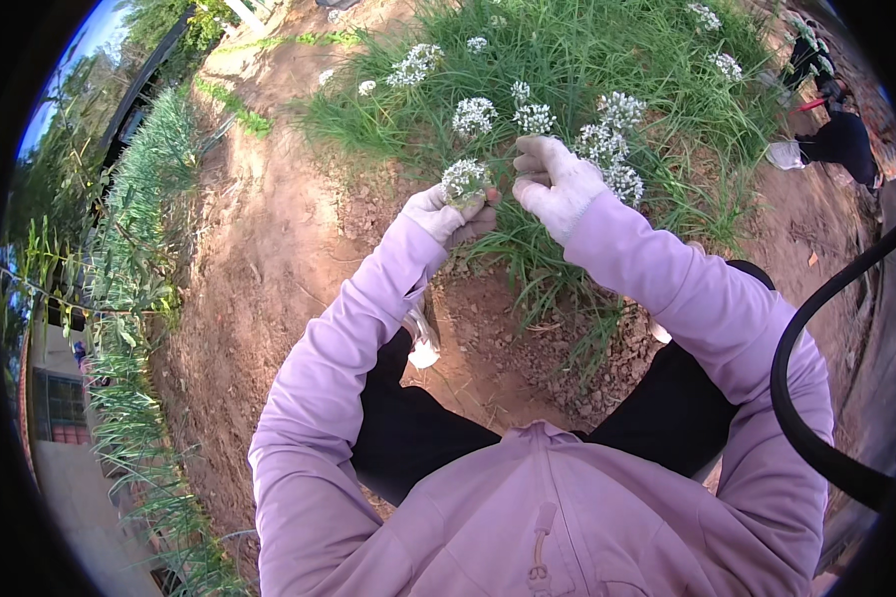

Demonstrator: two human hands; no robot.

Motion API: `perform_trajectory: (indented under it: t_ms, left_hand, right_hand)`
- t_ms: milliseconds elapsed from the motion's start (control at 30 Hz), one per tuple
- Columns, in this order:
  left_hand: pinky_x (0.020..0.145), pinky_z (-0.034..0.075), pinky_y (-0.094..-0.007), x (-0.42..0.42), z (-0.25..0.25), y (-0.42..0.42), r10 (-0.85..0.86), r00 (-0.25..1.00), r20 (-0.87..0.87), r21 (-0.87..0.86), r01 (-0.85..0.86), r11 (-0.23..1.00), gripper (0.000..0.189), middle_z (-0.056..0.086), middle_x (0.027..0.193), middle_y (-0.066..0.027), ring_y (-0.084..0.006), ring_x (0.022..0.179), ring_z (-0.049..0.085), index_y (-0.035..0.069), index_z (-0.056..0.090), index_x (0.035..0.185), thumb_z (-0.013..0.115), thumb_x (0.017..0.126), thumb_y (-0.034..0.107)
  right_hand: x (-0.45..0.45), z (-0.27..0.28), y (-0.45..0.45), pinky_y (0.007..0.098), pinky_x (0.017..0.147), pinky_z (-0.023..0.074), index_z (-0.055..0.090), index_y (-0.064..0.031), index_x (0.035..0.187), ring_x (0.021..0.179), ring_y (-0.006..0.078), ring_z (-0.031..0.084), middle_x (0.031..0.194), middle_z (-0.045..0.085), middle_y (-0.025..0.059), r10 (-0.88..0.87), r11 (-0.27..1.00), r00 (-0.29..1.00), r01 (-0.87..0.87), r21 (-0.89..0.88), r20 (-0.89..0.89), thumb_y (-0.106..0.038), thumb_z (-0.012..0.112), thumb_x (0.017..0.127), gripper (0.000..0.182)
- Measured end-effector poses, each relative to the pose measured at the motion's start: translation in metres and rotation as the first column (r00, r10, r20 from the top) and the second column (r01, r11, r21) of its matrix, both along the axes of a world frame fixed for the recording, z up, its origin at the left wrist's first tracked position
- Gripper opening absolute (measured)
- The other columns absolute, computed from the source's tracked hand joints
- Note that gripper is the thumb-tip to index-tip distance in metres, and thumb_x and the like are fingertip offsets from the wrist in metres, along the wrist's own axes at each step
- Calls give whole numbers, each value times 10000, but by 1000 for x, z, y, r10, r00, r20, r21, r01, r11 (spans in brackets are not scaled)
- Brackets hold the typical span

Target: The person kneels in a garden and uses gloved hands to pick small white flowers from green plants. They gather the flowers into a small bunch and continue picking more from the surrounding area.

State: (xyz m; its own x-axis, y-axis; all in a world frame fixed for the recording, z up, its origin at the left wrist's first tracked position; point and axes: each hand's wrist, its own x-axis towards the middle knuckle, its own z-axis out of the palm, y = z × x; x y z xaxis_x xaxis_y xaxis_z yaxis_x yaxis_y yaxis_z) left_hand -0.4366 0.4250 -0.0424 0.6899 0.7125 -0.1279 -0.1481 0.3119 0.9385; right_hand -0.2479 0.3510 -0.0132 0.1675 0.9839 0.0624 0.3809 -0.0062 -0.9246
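Note:
My left hand (442, 214), in a pale glove with a bare fingertip showing, is closed around a white flower head (464, 181), probably garlic chives; its stem is hidden by the fingers. Just to the right, my right hand (558, 179), also gloved, has its fingers bent and spread from the thumb, and nothing shows between them. Behind its wrist stands a cluster of white flower heads (612, 142). More white blooms (474, 116) rise beyond both hands from a thick clump of narrow green leaves (567, 45).
Reddish bare soil (261, 246) surrounds the clump, with loose clods (560, 366) between my knees. A row of upright green plants (123, 298) runs along the left, near a building (67, 403). Dark bundled items (844, 145) lie at the right. A black curved strap or tube (799, 336) crosses the right side.

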Motion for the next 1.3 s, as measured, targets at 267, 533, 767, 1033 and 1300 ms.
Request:
perform_trajectory:
  t_ms: [267,533,767,1033,1300]
  left_hand:
    - [790,522,-308,-2,9,-4,34,991,-130,89,-22,996,296,639,975,-37,-135,830,620,34,598,1095,657,826,142]
    - [729,480,-226,-3,14,-13,-2,978,-206,218,48,975,307,655,958,-28,-89,833,605,14,602,1102,651,801,47]
    - [747,469,-212,-1,22,-17,-35,966,-255,259,103,960,304,655,976,-22,-63,846,593,9,606,1096,622,793,0]
    - [753,467,-218,-2,21,-19,-60,958,-281,258,135,957,283,652,957,-11,-64,844,587,4,612,1084,619,802,13]
    - [776,461,-239,5,15,-23,3,977,-214,425,90,901,253,614,1014,-18,-91,885,571,8,619,1058,606,806,19]
  right_hand:
    - [0,-8,1,294,797,476,349,12,1315,912,190,575,1135,555,166,69,997,993,-72,-25,-96,-81,550,814,548]
    - [2,-11,1,283,725,479,309,34,1331,814,170,568,1136,545,178,75,997,988,-79,-21,-133,-66,548,812,580]
    - [3,-7,-2,289,748,486,309,31,1331,845,183,579,1135,545,178,70,997,986,-74,-26,-149,-58,538,820,567]
    - [8,-9,0,295,756,507,349,35,1304,883,193,587,1128,547,174,82,996,985,-87,-29,-149,-97,544,836,524]
    - [3,-8,0,309,686,522,463,22,1219,817,186,613,1048,603,122,61,972,917,-145,-185,-394,-295,549,872,478]
